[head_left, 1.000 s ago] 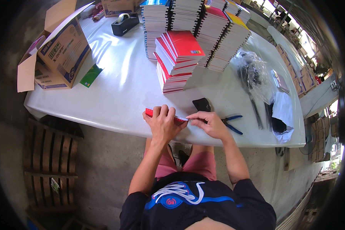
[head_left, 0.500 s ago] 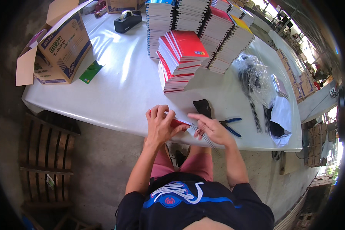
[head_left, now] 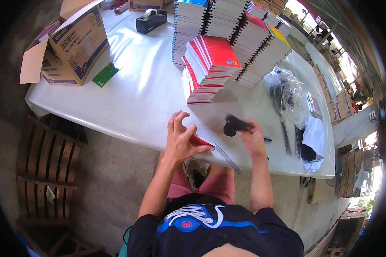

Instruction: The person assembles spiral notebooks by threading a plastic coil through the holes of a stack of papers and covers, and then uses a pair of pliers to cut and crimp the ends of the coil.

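At the table's near edge, my left hand (head_left: 179,143) grips a small red-covered notebook (head_left: 196,140) by its edge. A thin wire spiral coil (head_left: 227,159) sticks out of the notebook's spine end and hangs toward the lower right. My right hand (head_left: 254,139) is closed on a black, flat, flexible-looking piece (head_left: 236,126), lifted over the table; its exact kind is blurred. Just beyond the right hand, a blue handle of the pliers (head_left: 267,139) shows, the remainder mostly hidden. Ahead of both hands stands a stack of red notebooks (head_left: 218,53).
Tall stacks of spiral-bound notebooks (head_left: 261,60) rise behind the red stack. An open cardboard box (head_left: 75,51), a green card (head_left: 105,75) and a black tape dispenser (head_left: 152,22) sit to the left. Clear plastic bag (head_left: 289,90) and loose coils (head_left: 285,135) lie right.
My right hand has left the coil and moved up and right. It has picked up the black piece from the table. My left hand still holds the notebook.
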{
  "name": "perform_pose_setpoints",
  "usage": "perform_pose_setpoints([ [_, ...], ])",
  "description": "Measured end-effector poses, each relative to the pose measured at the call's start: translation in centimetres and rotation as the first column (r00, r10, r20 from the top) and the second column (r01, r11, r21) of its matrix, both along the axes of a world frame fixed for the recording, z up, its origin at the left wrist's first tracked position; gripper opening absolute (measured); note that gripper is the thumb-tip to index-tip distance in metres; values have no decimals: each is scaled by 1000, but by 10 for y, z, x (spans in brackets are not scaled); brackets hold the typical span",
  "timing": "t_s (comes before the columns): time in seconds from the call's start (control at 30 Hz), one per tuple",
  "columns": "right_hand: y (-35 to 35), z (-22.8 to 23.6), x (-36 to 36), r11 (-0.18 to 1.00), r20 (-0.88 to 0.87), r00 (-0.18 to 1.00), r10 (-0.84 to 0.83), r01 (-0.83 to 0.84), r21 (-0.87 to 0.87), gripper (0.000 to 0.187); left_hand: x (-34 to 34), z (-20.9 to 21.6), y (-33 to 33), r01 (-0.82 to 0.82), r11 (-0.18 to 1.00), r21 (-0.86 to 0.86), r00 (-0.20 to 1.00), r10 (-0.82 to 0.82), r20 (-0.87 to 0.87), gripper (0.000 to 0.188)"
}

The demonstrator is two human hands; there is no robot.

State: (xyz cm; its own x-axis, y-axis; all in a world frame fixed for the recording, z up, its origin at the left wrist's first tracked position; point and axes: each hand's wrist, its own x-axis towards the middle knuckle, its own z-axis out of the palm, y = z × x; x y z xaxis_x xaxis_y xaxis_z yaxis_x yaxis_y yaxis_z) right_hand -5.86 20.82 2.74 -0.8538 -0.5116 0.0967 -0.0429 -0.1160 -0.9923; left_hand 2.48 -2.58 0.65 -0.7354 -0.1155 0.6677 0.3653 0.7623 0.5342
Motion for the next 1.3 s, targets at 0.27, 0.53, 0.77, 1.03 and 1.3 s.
perform_pose_setpoints([
  [0.27, -14, -7, 13, 940, -108, 951, 289, -303, -154, 22, -3, -3, 0, 6, 1000, -9, 1000, -6, 22, 64],
  [0.53, -29, 22, 14, 915, -199, 916, 348, -286, 284, 29, -7, -15, -8, -23, 996, -88, 1000, 23, -4, 61],
  [0.77, -37, 14, 7, 948, -178, 941, 287, -253, 195, 28, -13, -24, -10, 89, 937, 338, 988, -126, 90, 60],
  [1.03, -39, 9, -3, 959, -173, 945, 279, -264, 107, 22, -11, -31, -13, 162, 931, 327, 986, -168, -8, 69],
  [1.3, -45, 9, -2, 945, -173, 948, 268, -294, -146, 28, -15, -36, -14, 202, 892, 405, 977, -213, -18, 88],
])
